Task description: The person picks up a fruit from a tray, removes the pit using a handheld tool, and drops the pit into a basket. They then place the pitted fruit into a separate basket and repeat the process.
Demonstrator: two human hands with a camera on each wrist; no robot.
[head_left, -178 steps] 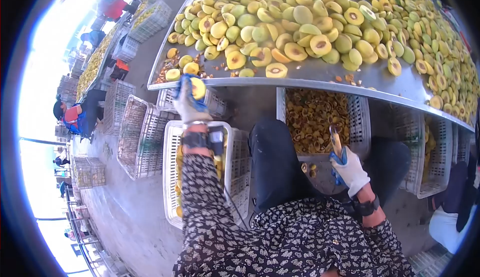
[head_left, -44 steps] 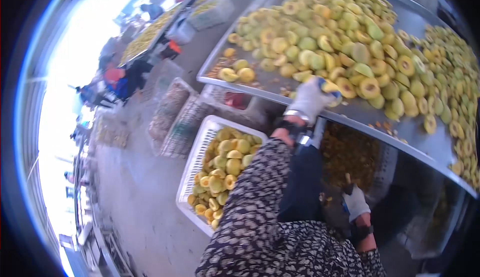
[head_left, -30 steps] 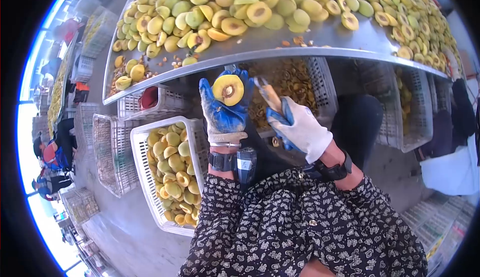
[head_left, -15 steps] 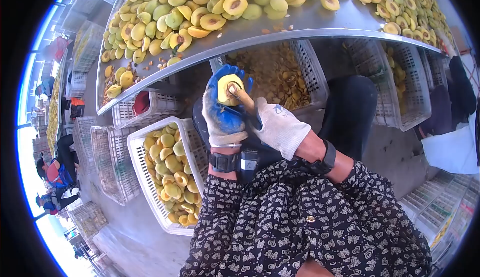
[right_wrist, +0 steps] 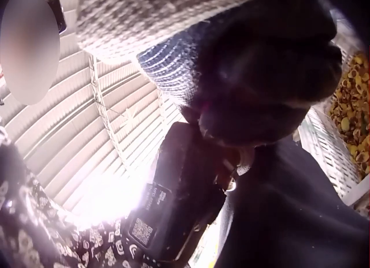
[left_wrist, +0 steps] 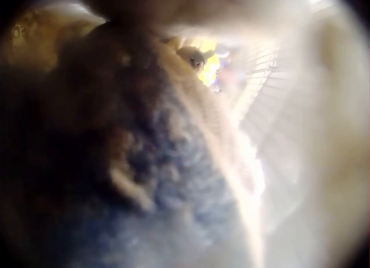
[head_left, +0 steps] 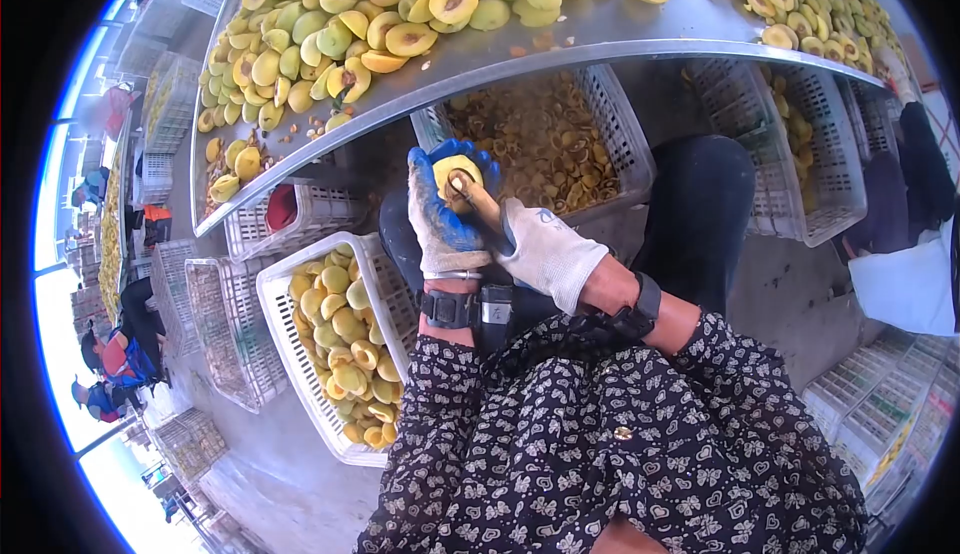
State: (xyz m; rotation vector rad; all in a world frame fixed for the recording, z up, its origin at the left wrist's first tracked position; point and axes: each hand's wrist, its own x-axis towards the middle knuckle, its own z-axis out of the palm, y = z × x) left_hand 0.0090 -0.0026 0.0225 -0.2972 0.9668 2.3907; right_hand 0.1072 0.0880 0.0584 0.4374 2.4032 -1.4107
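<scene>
My left hand [head_left: 438, 222], in a white glove with a blue palm, cups a yellow peach half [head_left: 450, 170], cut face up. My right hand [head_left: 548, 252], in a matching glove, grips a wooden-handled pitting tool [head_left: 481, 200]. Its working end is at the pit in the middle of the peach half, where fingers and handle partly cover it. The left wrist view shows mostly blurred blue glove [left_wrist: 167, 164]. In the right wrist view, the curled fingers [right_wrist: 272, 71] are dark and the tool is hidden.
Peach halves [head_left: 410, 39] are heaped on the metal table [head_left: 590, 46] ahead. Below its edge stands a crate [head_left: 632, 144] of brown-yellow scraps. Another white crate [head_left: 290, 339] at my left holds peach halves. More crates [head_left: 830, 184] stand at the right.
My left hand has come back from the table with the peach half. My right hand has brought the pitting tool to it; over the last half second both hands stay together with little movement.
</scene>
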